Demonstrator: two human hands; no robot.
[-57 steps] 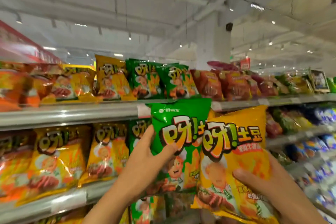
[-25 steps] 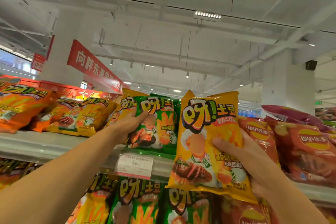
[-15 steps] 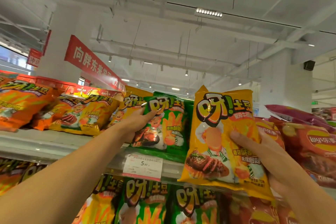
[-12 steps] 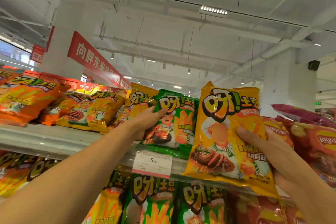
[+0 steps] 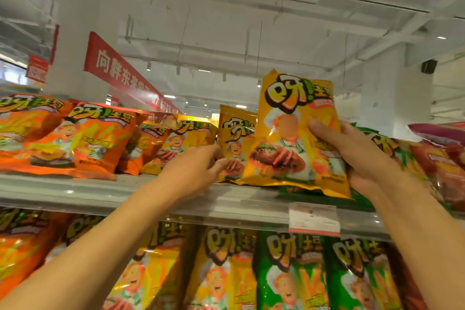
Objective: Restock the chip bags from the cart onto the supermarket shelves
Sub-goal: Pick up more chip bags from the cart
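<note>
My right hand (image 5: 357,158) grips a yellow chip bag (image 5: 289,138) by its right side and holds it upright, its bottom edge just over the top shelf (image 5: 176,199). It covers part of the green chip bags (image 5: 377,143) that lie on the shelf behind my right hand. To its left a second yellow chip bag (image 5: 235,133) stands on the shelf. My left hand (image 5: 193,171) reaches to that bag, and its fingertips touch the lower left edge. I cannot see the cart.
Orange chip bags (image 5: 83,141) lie along the top shelf to the left, and red bags (image 5: 442,166) to the right. The shelf below holds upright yellow bags (image 5: 221,272) and green bags (image 5: 289,274). A white price tag (image 5: 314,219) hangs on the shelf rail. A red banner (image 5: 120,70) hangs above.
My left hand has left the green bag on the top shelf and moved left to the standing yellow bag. My right hand has brought its yellow bag left, in front of the green bags.
</note>
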